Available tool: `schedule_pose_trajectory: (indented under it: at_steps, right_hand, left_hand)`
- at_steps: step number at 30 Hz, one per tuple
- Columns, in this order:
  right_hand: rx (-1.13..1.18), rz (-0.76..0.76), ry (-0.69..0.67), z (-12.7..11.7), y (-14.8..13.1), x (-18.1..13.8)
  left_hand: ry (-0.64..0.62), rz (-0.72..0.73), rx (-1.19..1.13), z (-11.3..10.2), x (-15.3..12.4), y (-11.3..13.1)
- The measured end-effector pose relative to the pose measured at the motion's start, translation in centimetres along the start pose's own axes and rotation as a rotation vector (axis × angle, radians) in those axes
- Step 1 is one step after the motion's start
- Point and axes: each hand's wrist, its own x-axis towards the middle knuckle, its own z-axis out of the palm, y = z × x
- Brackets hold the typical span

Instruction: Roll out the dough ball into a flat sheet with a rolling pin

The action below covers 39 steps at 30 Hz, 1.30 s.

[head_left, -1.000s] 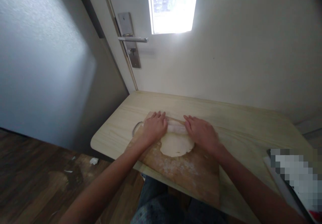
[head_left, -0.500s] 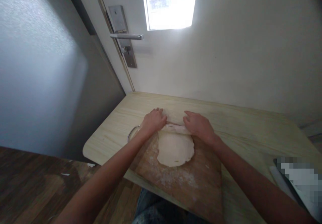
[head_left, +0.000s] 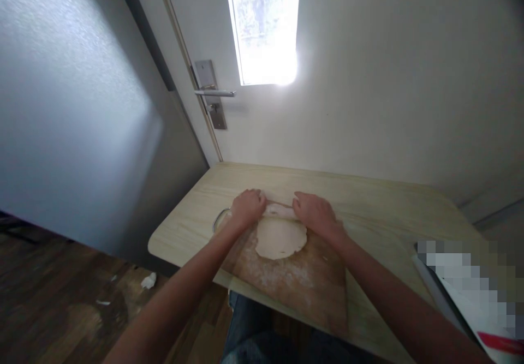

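Note:
A thin, rounded sheet of dough (head_left: 280, 238) lies on a floured wooden board (head_left: 303, 282). Across its far edge runs a pale rolling pin (head_left: 279, 210), dusted white, of which only the middle shows. My left hand (head_left: 248, 207) is closed over the pin's left end. Over the right end my right hand (head_left: 314, 209) is curled in the same way. Both ends of the pin are hidden under the hands.
The board rests on a light wood table (head_left: 380, 200) against a white door with a metal handle (head_left: 215, 93). A metal loop (head_left: 219, 219) shows by the board's left corner. A partly blurred flat item (head_left: 458, 276) lies at the right. White scraps (head_left: 149, 280) are on the floor.
My fingers, more stretched out before, are now curled tighter round the rolling pin, and the hands look slightly closer together. The view has tilted up, showing more of the door.

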Motion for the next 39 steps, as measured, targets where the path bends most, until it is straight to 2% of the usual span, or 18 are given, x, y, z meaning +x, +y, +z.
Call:
schedule_pose_trajectory:
  at_steps: [7, 12, 17, 21, 24, 30, 39]
  right_hand:
    - [-0.018, -0.101, 0.068, -0.2, -0.8, -3.6]
    - [-0.029, -0.171, 0.127, 0.2, -0.7, -5.2]
    - [-0.035, -0.165, 0.121, 0.6, -0.6, -4.8]
    - [-0.026, -0.145, 0.089, 0.7, -0.6, -3.6]
    - [-0.029, -0.138, 0.067, 0.7, -0.6, -2.4]
    - [-0.061, -0.109, 0.032, 0.5, -0.6, 0.0]
    - [-0.023, -0.025, -0.097, 0.8, 0.1, 3.1]
  left_hand:
    - [0.044, 0.189, 0.03, -1.3, -4.7, 0.1]
    - [-0.012, 0.249, 0.067, -1.1, -5.6, -0.4]
    - [-0.073, 0.289, 0.05, -0.8, -4.5, -0.7]
    - [-0.024, 0.217, 0.029, -0.3, -3.2, -0.3]
    - [-0.036, 0.154, 0.022, 0.0, -2.2, -0.1]
    - [-0.11, 0.101, 0.02, 0.3, -0.1, -0.1]
    - [-0.081, 0.085, -0.048, 1.0, 2.6, -0.4]
